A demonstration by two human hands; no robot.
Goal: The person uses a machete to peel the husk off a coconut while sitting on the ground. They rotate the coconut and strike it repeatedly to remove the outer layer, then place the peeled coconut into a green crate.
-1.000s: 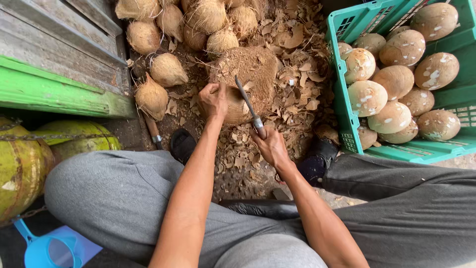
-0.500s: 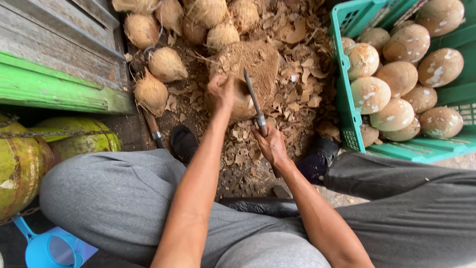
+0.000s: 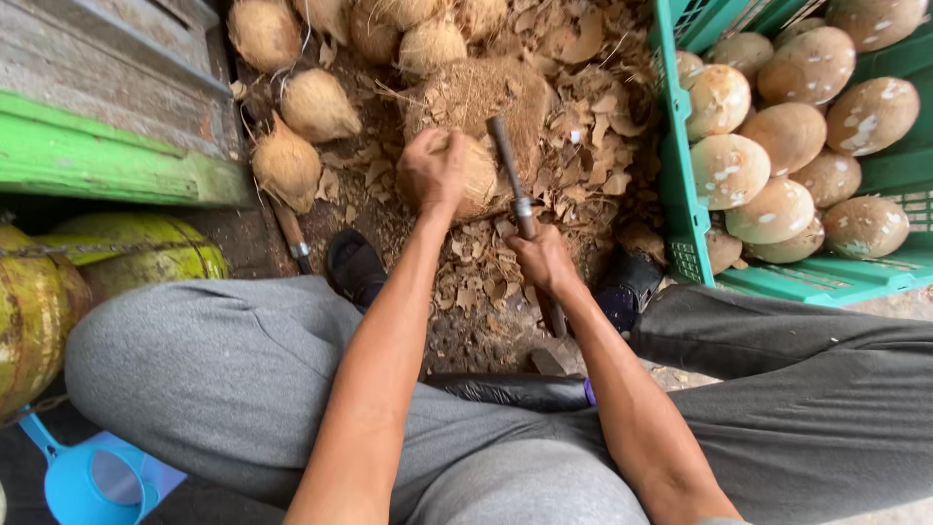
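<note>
The ground [image 3: 466,321] is bare dirt strewn with dry brown husk chips, seen between the person's grey-trousered knees. A green-edged wooden board [image 3: 107,156] runs across the upper left of the frame, and a green plastic crate [image 3: 680,194] stands at the upper right, filled with peeled, smooth tan coconuts [image 3: 777,136] flecked white. Fibrous, unpeeled coconuts [image 3: 292,107] lie in a loose heap along the top of the frame.

At upper centre, the left hand [image 3: 432,170] is curled over a hairy brown coconut [image 3: 476,175], pressing it against a mound of husk fibre [image 3: 486,97]. The right hand [image 3: 539,261], just below and to the right, is closed round the handle of a knife [image 3: 510,175] whose dark blade slants upward, lying along the coconut's right side.

Yellow-green coconuts [image 3: 58,282] sit at the left edge, a blue plastic scoop [image 3: 83,481] at lower left.
</note>
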